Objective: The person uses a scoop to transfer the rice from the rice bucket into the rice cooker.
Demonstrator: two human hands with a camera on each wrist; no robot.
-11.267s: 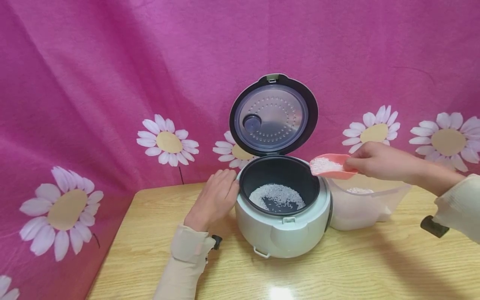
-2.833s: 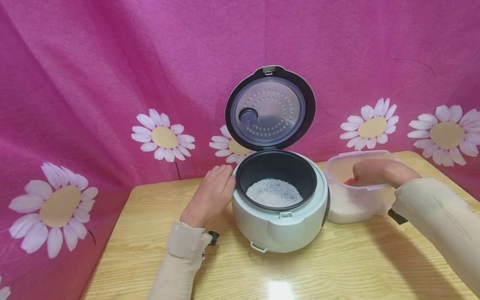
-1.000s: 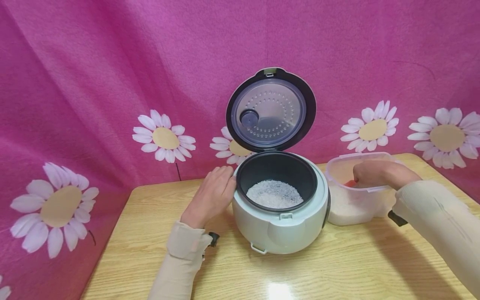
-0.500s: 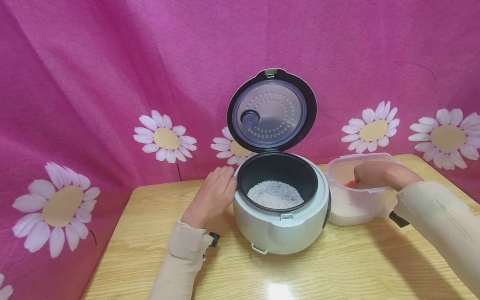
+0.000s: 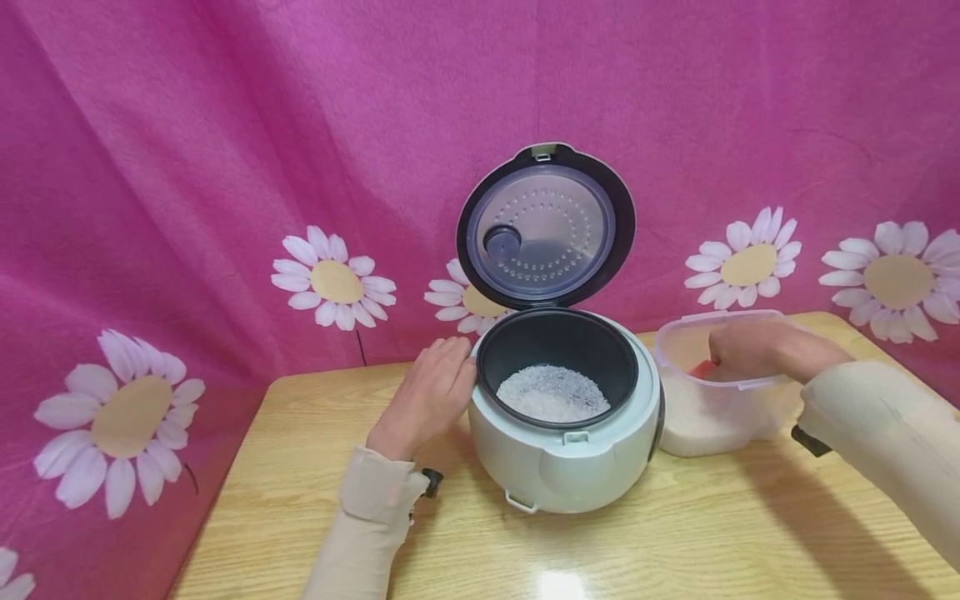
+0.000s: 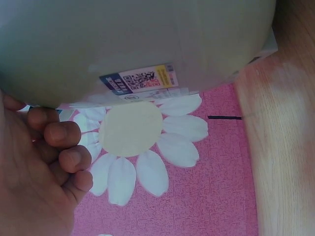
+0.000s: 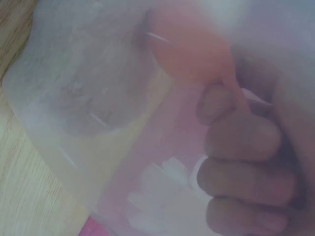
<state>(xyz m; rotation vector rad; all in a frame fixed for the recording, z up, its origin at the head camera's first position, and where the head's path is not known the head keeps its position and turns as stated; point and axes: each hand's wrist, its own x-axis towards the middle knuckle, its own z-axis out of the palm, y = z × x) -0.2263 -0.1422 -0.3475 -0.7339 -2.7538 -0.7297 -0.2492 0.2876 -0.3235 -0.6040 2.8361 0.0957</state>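
Observation:
A pale green rice cooker (image 5: pixel 558 471) stands with its lid (image 5: pixel 546 233) raised. White rice (image 5: pixel 553 393) covers much of the black inner pot's (image 5: pixel 558 333) bottom. My left hand (image 5: pixel 427 392) holds the cooker's left rim; the left wrist view shows its fingers (image 6: pixel 74 160) curled beside the cooker wall. Down inside the clear plastic container (image 5: pixel 705 417), my right hand (image 5: pixel 768 346) grips a coral-pink scoop (image 5: pixel 702 369) by its handle. Through the cloudy wall in the right wrist view, the scoop (image 7: pixel 189 46) sits next to the container's rice (image 7: pixel 83 73).
The wooden table (image 5: pixel 322 475) bears the cooker, with the container close on its right. Behind them hangs a magenta cloth (image 5: pixel 360 108) with large daisies. The raised lid rises in front of this cloth.
Earlier the right hand held the rice-filled scoop beside the pot; now it is down in the container. The pot holds more rice. Over the last second both hands stay in place.

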